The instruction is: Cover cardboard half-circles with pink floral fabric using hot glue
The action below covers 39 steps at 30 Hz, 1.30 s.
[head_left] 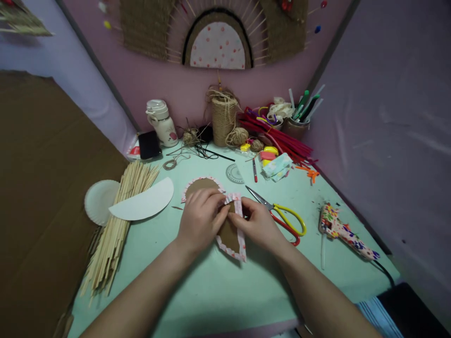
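Note:
Between my two hands is a brown cardboard half-circle with pink-and-white patterned paper folded over its edges. My left hand pinches its upper left part, fingers bent over the paper rim. On the straight right edge, my right hand grips the piece with thumb and fingers close to the left fingertips. Behind my left hand lies a second cardboard piece with the same folded paper border, partly covered by the fingers. Scissors with yellow and red handles lie just beyond my right hand.
Left on the green table are a bundle of sticks, a white paper half-circle and a white plate. A patterned glue gun lies right. Twine, a bottle and red strips stand or lie behind.

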Each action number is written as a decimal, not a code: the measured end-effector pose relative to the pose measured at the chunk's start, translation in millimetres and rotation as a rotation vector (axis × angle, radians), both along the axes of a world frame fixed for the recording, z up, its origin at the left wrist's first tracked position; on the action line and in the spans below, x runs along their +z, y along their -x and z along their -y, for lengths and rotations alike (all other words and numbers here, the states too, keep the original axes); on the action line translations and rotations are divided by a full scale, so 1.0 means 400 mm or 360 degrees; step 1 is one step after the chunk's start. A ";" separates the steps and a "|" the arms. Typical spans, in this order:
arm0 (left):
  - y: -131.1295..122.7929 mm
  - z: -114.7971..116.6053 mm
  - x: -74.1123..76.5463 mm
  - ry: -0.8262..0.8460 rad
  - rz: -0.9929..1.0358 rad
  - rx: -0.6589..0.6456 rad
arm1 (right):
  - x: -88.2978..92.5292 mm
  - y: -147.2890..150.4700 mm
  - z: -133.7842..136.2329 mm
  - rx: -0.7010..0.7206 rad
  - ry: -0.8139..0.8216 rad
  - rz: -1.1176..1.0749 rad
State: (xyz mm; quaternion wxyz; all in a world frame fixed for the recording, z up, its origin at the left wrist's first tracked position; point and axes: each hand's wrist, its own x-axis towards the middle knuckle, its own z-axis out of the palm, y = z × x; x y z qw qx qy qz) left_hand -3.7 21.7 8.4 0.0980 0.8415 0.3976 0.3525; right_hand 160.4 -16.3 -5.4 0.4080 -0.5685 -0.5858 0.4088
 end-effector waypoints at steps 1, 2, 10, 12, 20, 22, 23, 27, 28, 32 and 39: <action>-0.004 0.002 -0.013 -0.0002 0.0034 0.0018 | 0.000 0.001 0.001 0.0006 0.0000 0.0008; -0.007 0.004 -0.023 0.0015 0.0072 0.0023 | -0.001 0.003 0.002 0.0009 0.0005 0.0015; 0.016 0.003 -0.040 0.0917 0.0960 0.0041 | 0.006 0.005 0.010 0.0126 0.0268 -0.0253; 0.022 -0.001 -0.042 0.1535 0.1214 -0.0065 | 0.010 0.003 0.010 0.0199 0.0348 -0.0390; -0.001 0.012 -0.052 0.2147 0.1380 -0.0215 | -0.019 -0.005 0.007 0.0099 0.0126 -0.0119; -0.003 0.016 -0.051 0.2128 0.1445 -0.0193 | -0.025 -0.008 0.007 -0.0087 -0.0076 0.0005; -0.003 0.018 -0.050 0.2134 0.1470 -0.0192 | -0.025 -0.009 0.007 -0.0186 -0.0230 0.0084; -0.004 0.032 -0.045 0.2207 0.1496 -0.0243 | -0.013 -0.012 0.009 -0.0372 -0.0910 0.0414; -0.005 0.036 -0.044 0.2217 0.1482 -0.0254 | -0.010 -0.012 0.010 -0.0354 -0.0989 0.0464; -0.010 0.049 -0.044 0.2194 0.1381 -0.0267 | -0.008 -0.007 0.012 -0.0251 -0.1025 0.0599; -0.011 0.058 -0.045 0.1894 0.1027 -0.0207 | -0.023 0.001 0.013 -0.0245 -0.1052 0.0720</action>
